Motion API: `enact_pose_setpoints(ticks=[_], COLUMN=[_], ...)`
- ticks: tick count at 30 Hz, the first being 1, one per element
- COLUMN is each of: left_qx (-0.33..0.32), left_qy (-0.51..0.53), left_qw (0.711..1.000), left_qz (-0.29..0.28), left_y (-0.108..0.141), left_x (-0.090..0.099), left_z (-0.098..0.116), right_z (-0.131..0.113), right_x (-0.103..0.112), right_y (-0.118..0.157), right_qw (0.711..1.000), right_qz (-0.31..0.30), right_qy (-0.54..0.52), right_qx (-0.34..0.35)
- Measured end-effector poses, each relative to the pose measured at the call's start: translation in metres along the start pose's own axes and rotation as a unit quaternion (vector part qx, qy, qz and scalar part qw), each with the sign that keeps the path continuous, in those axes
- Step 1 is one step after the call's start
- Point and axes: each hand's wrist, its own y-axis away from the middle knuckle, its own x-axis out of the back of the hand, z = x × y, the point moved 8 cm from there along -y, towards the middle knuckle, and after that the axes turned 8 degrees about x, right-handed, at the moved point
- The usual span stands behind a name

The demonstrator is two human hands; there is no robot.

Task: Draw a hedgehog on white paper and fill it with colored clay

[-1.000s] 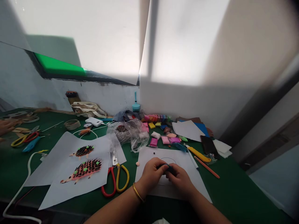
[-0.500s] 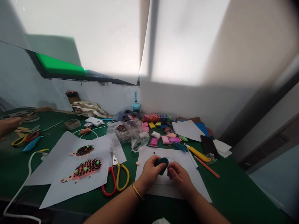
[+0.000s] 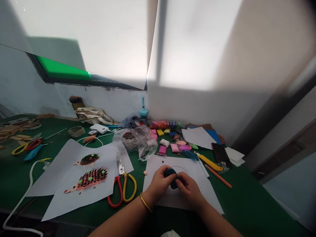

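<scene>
A flattened dark teal piece of modelling clay (image 3: 172,178) is pinched between my two hands above a white sheet of paper (image 3: 207,194). My left hand (image 3: 160,182) grips its left side, thumb across the face. At its right edge, the thumb and fingers of my right hand (image 3: 189,189) are closed on it. Part of the clay is hidden by my fingers. A thin curved line drawn on the paper (image 3: 181,168) shows behind my hands. A small dark dot of clay (image 3: 163,161) lies on the sheet, and a pale pink clay disc (image 3: 145,172) sits by its left edge.
Left of my hands lie red-and-yellow scissors (image 3: 122,187) and paper with two clay hedgehogs (image 3: 90,181). Clay packets (image 3: 162,150) and a crumpled plastic bag (image 3: 134,140) are behind. To the right are a yellow cutter (image 3: 211,163), a pen (image 3: 203,167) and an orange stick (image 3: 219,176).
My right hand has moved left and taken hold of the teal clay's right edge. The clay has turned and sits slightly lower. Another person's hand has left the far left side.
</scene>
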Motion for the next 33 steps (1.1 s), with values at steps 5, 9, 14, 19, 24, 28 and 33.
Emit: enact_pose_setpoints(ticks=[5,9,14,19,24,28,33], left_qx=[0.008,0.01,-0.004,0.002,-0.004,0.001,-0.004], left_qy=[0.009,0.008,-0.03,0.009,-0.008,-0.048,-0.081], left_qw=[1.0,1.0,1.0,1.0,0.999,0.999,0.996], left_qz=[-0.008,-0.023,-0.005,-0.026,-0.038,-0.025,-0.049], left_y=[0.0,0.001,-0.001,-0.001,0.0,0.0,0.002], left_x=[-0.001,-0.003,0.002,0.002,-0.004,-0.005,-0.009], left_z=[0.0,0.002,0.004,-0.002,-0.004,-0.005,-0.01], right_z=[0.002,-0.002,-0.003,-0.003,0.003,0.006,0.007], right_x=[0.001,0.0,-0.002,-0.004,0.01,0.015,0.024], right_y=[-0.001,-0.001,-0.001,0.001,0.001,0.001,0.002], right_qw=[0.999,1.0,0.999,1.0,0.996,0.997,0.994], right_qz=[0.001,-0.005,-0.013,-0.016,0.063,0.071,0.112], right_qy=[0.038,0.023,0.04,0.024,-0.05,-0.022,-0.015], right_qx=[0.003,0.012,0.008,0.001,-0.025,-0.011,0.003])
